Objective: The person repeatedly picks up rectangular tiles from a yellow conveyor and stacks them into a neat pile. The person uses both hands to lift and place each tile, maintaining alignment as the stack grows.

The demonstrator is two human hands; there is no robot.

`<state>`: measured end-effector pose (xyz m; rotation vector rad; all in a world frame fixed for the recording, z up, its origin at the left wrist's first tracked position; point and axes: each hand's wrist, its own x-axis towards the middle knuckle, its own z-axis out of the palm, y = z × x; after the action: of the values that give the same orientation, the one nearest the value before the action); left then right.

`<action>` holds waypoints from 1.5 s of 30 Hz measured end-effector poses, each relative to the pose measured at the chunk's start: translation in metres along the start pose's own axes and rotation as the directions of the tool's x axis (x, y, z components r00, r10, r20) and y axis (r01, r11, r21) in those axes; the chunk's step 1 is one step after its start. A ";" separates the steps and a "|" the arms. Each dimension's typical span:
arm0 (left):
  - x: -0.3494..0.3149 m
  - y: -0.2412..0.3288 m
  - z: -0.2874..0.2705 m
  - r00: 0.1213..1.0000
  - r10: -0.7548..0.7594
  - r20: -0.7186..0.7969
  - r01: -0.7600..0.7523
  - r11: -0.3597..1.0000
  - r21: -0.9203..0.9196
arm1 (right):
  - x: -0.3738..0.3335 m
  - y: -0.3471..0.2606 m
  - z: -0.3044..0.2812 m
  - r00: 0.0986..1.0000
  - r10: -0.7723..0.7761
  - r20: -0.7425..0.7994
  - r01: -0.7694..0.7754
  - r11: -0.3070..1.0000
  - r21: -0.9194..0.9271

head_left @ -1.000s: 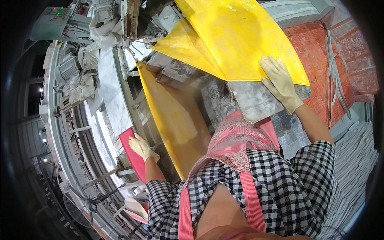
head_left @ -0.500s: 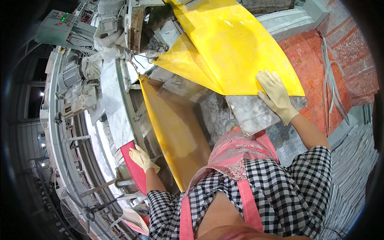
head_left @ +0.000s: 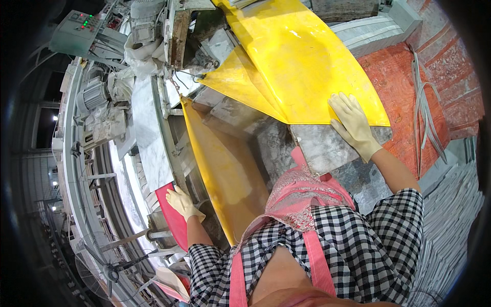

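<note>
Both my hands wear cream rubber gloves. My right hand [head_left: 354, 125] lies flat with its fingers apart on the near edge of a glossy yellow sheet [head_left: 307, 56]. Beneath that edge a worn grey surface [head_left: 325, 148] shows. Over to the left, my left hand [head_left: 181, 203] rests with extended fingers on the edge of a red sheet [head_left: 171, 217], beside the end of a white marbled slab [head_left: 152, 138]. Neither hand appears to grasp anything. Between my arms hangs a second yellow sheet [head_left: 225, 169], dusty and tied up at its top corner.
A control box [head_left: 76, 31] with lit green and red lights stands far left, near a motor [head_left: 93, 94]. Orange-red woven sheeting [head_left: 394, 97] with loose pale straps [head_left: 422, 102] lies to the right. Stacked thin slabs [head_left: 447, 220] are at lower right, a fan [head_left: 110, 271] at lower left.
Both hands stay in nearly the same places. The surroundings have shifted slightly in the picture, and a pink end of my apron now sticks up beside the grey surface.
</note>
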<state>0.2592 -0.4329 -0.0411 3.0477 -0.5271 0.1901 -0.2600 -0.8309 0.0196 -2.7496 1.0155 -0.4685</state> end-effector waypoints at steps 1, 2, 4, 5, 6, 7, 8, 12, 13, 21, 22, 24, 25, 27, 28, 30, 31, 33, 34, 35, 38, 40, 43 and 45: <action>0.000 0.000 0.000 1.000 0.004 -0.001 -0.004 1.000 0.007 | 0.000 0.000 0.000 1.000 -0.001 0.004 0.001 1.000 0.000; 0.000 0.000 0.001 1.000 0.007 -0.001 -0.007 1.000 0.020 | 0.000 0.000 0.000 1.000 0.003 0.010 -0.003 1.000 0.002; -0.001 0.000 0.001 1.000 0.011 -0.009 -0.011 1.000 0.009 | 0.000 0.000 -0.001 1.000 -0.004 0.012 0.004 1.000 -0.002; -0.001 0.001 0.001 1.000 0.012 -0.012 -0.012 1.000 0.013 | 0.000 0.000 -0.001 1.000 -0.012 0.003 0.012 1.000 -0.004; -0.002 0.001 0.001 1.000 0.013 -0.015 -0.013 1.000 0.008 | 0.000 0.000 -0.001 1.000 -0.005 0.017 0.005 1.000 -0.005; -0.002 0.000 0.001 1.000 0.014 -0.018 -0.013 1.000 0.010 | 0.000 0.001 -0.001 1.000 -0.005 0.020 0.005 1.000 -0.006; -0.002 0.000 0.002 1.000 0.016 -0.015 -0.015 1.000 0.025 | 0.000 0.001 -0.001 1.000 -0.004 0.023 0.004 1.000 -0.007; -0.001 -0.003 0.005 0.999 0.023 -0.034 -0.022 0.999 0.026 | 0.000 0.001 -0.001 1.000 -0.019 0.010 0.019 1.000 -0.005; 0.000 -0.004 0.007 0.998 0.035 -0.052 -0.034 0.999 0.035 | 0.000 0.001 -0.001 1.000 -0.018 0.018 0.018 1.000 -0.007; -0.002 -0.001 0.002 0.997 0.037 -0.067 -0.034 0.999 0.038 | 0.000 0.000 -0.003 1.000 -0.019 0.024 0.019 1.000 0.007; -0.002 0.000 0.001 1.000 0.001 -0.010 -0.001 1.000 0.020 | 0.000 0.000 -0.002 1.000 -0.021 0.022 0.021 1.000 0.005; -0.002 0.001 -0.001 0.999 -0.026 0.044 0.026 1.000 0.010 | 0.000 0.001 -0.001 1.000 -0.021 0.022 0.021 1.000 0.000; -0.002 0.001 -0.002 0.999 -0.019 0.040 0.018 1.000 0.016 | 0.000 0.001 0.000 1.000 -0.020 0.023 0.020 1.000 -0.004; -0.001 0.000 0.000 1.000 0.019 -0.014 -0.018 0.999 0.035 | 0.000 0.001 0.000 1.000 -0.021 0.023 0.021 1.000 -0.009; -0.001 -0.001 0.002 0.997 0.049 -0.065 -0.046 0.998 0.049 | 0.000 0.001 0.000 0.999 -0.023 0.023 0.023 1.000 -0.010; 0.000 -0.003 0.005 0.990 0.080 -0.112 -0.073 0.995 0.069 | 0.000 0.001 -0.001 0.999 -0.025 0.024 0.025 1.000 -0.010; 0.000 -0.004 0.006 0.991 0.081 -0.110 -0.073 0.995 0.073 | 0.000 0.001 -0.001 0.999 -0.024 0.026 0.024 1.000 -0.009; 0.000 -0.006 0.007 0.995 0.069 -0.077 -0.064 0.996 0.069 | 0.000 0.000 -0.002 0.999 -0.020 0.032 0.020 1.000 -0.007; 0.000 -0.006 0.008 0.997 0.057 -0.048 -0.054 0.997 0.062 | 0.000 -0.001 -0.002 0.999 -0.016 0.036 0.017 1.000 -0.006; 0.000 -0.006 0.007 0.997 0.062 -0.051 -0.059 0.997 0.052 | 0.000 -0.001 -0.003 0.999 -0.025 0.024 0.025 1.000 -0.005; -0.002 -0.004 0.004 0.998 0.045 -0.045 -0.044 0.999 0.031 | 0.000 -0.002 -0.003 1.000 -0.025 0.015 0.025 1.000 -0.002; -0.002 -0.001 -0.001 0.998 0.047 -0.040 -0.046 0.998 0.031 | 0.000 -0.002 -0.003 1.000 -0.027 0.014 0.027 1.000 0.002; -0.002 0.004 -0.008 0.999 0.028 0.018 -0.029 0.999 0.044 | 0.000 -0.002 -0.004 0.999 -0.029 0.017 0.029 1.000 0.003; -0.003 0.006 -0.012 0.997 -0.006 0.076 0.002 0.998 0.058 | 0.000 -0.002 -0.004 0.999 -0.028 0.021 0.028 1.000 0.003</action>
<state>0.2534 -0.4372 -0.0295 3.1223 -0.5289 0.0915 -0.2600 -0.8295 0.0241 -2.7636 0.9725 -0.4438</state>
